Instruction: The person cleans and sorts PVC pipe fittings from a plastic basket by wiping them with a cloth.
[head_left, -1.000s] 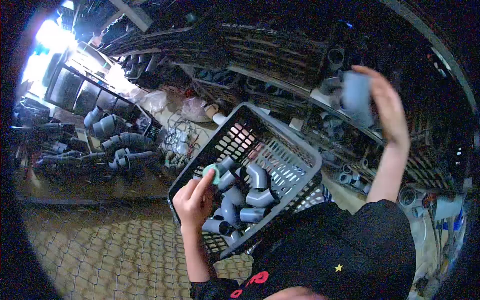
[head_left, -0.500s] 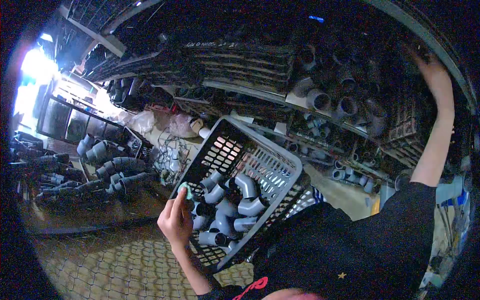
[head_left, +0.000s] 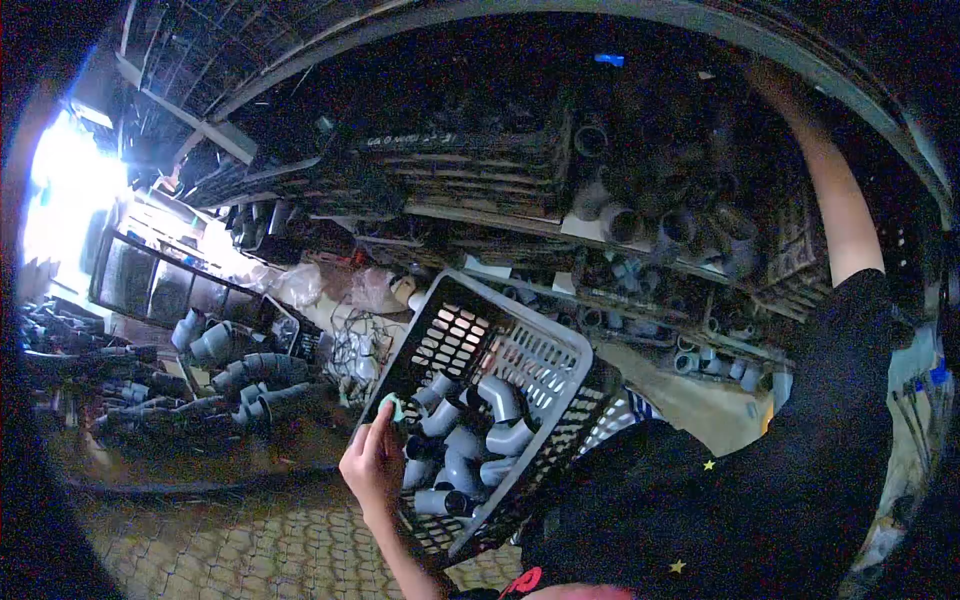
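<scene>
My left hand [head_left: 370,468] is at the left side of a black plastic crate [head_left: 572,372], fingers closed, with a small pale green piece [head_left: 392,404] at the fingertips. What that piece is, I cannot make out. Several grey pipe elbows [head_left: 500,398] lie loose inside the crate, which is tilted in view and close to my body. Stretched up and away at the upper right, my right hand [head_left: 770,85] reaches to the dark upper shelf. It is dim and blurred, so its fingers and anything in them are hidden.
Shelves ahead carry large round pipe fittings [head_left: 675,230] and stacked dark crates [head_left: 470,160]. Smaller fittings [head_left: 690,360] sit lower down. More grey fittings [head_left: 260,370] are heaped at the left. Plastic bags [head_left: 375,290] lie behind the crate. A curved metal beam [head_left: 480,12] crosses overhead.
The view has shifted, so the crate and my left hand appear lower and slightly further right. My right hand has moved up and left, deeper into the dark.
</scene>
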